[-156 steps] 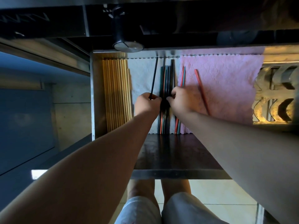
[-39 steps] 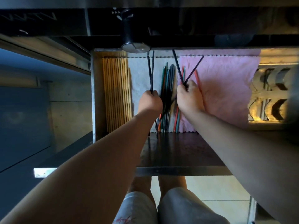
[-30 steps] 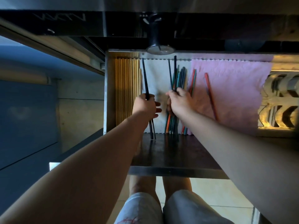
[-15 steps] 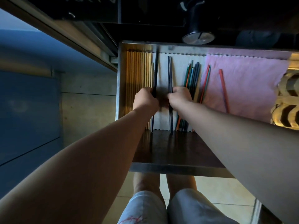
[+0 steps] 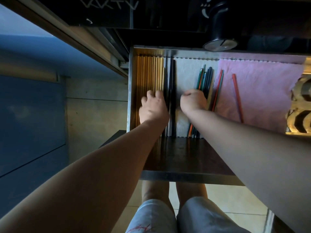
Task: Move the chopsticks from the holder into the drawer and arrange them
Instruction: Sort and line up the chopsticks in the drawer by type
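Note:
The open metal drawer (image 5: pixel 131 91) holds a row of pale wooden chopsticks (image 5: pixel 148 74) along its left wall. Several black chopsticks (image 5: pixel 171 81) lie straight right beside them, on the edge of a white cloth (image 5: pixel 186 74). My left hand (image 5: pixel 154 109) rests on the wooden row with its fingers apart, touching the left side of the black ones. My right hand (image 5: pixel 193 101) is a closed fist on the white cloth, just right of the black chopsticks, and nothing shows in it. A bundle of coloured chopsticks (image 5: pixel 204 79) lies right of that hand.
A pink cloth (image 5: pixel 262 88) covers the drawer's right part, with a red-and-teal pair (image 5: pixel 219 84) and a single red chopstick (image 5: pixel 236 96) on it. A black cylinder with a round metal end (image 5: pixel 219 42) sits above the drawer's back. A gold patterned rack (image 5: pixel 301 105) stands at far right.
Both hands have let go of the black chopsticks, which now lie together against the wooden row. My left hand slid left onto the wooden ones; my right hand closed into a fist.

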A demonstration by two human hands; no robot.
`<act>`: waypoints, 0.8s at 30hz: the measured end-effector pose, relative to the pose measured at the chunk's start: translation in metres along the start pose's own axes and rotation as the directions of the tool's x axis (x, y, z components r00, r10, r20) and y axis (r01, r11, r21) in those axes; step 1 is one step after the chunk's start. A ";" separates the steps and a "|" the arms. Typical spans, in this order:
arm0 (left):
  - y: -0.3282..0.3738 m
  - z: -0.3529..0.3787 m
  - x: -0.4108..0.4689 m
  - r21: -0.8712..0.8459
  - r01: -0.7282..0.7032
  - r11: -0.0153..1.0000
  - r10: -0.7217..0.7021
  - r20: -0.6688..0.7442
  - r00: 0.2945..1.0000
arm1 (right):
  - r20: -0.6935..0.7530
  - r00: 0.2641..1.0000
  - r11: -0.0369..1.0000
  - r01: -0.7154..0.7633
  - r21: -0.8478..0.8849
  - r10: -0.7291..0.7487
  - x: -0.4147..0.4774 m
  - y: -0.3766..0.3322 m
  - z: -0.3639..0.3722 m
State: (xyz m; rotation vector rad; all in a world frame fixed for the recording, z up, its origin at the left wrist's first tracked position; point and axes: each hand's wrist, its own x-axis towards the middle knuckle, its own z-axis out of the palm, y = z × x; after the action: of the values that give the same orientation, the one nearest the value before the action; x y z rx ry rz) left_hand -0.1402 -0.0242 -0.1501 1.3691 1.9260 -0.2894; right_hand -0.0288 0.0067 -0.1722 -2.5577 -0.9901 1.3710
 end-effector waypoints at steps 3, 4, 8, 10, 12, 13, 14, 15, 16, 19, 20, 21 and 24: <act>-0.005 0.001 0.002 0.154 -0.212 0.965 0.208 0.040 0.977 | 0.061 0.998 1.000 0.024 0.009 -0.025 -0.005 -0.002 0.005; -0.007 0.001 0.003 0.189 -0.250 0.950 0.234 0.100 0.967 | 0.086 0.996 0.999 0.031 0.017 -0.033 -0.007 -0.003 0.007; -0.014 0.004 0.004 0.299 -0.263 0.917 0.205 0.212 0.956 | 0.138 0.990 0.998 0.035 0.058 -0.042 -0.012 -0.006 0.011; -0.018 0.006 0.002 0.312 -0.253 0.916 0.199 0.192 0.961 | 0.123 0.992 0.999 0.030 0.041 -0.034 -0.013 -0.005 0.010; -0.019 0.008 0.001 0.297 -0.281 0.913 0.234 0.183 0.955 | 0.125 0.992 0.999 0.027 0.043 -0.032 -0.014 -0.005 0.010; -0.019 0.009 0.001 0.299 -0.314 0.901 0.264 0.194 0.945 | 0.146 0.989 0.998 0.021 0.059 -0.029 -0.018 -0.006 0.010; -0.019 0.010 0.000 0.309 -0.343 0.887 0.287 0.214 0.934 | 0.168 0.985 0.997 0.018 0.076 -0.030 -0.019 -0.006 0.011; -0.019 0.011 0.001 0.320 -0.358 0.877 0.293 0.234 0.927 | 0.178 0.984 0.996 0.009 0.088 -0.025 -0.020 -0.006 0.012; -0.020 0.011 0.001 0.328 -0.356 0.875 0.283 0.248 0.926 | 0.180 0.983 0.996 0.010 0.091 -0.026 -0.020 -0.005 0.012; -0.020 0.011 0.002 0.361 -0.328 0.873 0.243 0.261 0.934 | 0.143 0.989 0.998 0.027 0.056 -0.035 -0.018 -0.005 0.006; -0.019 0.011 0.002 0.369 -0.323 0.871 0.236 0.261 0.936 | 0.136 0.990 0.998 0.033 0.053 -0.040 -0.016 -0.004 0.006; -0.019 0.011 0.001 0.374 -0.320 0.870 0.232 0.262 0.937 | 0.137 0.990 0.998 0.031 0.054 -0.038 -0.015 -0.003 0.005; -0.018 0.012 0.001 0.396 -0.338 0.854 0.251 0.254 0.934 | 0.150 0.988 0.998 0.036 0.060 -0.044 -0.013 -0.001 0.005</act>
State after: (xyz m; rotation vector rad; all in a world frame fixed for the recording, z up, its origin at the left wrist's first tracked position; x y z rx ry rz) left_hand -0.1516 -0.0378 -0.1627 1.8294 1.5092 -0.7069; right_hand -0.0384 -0.0011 -0.1653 -2.4094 -1.0024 1.5779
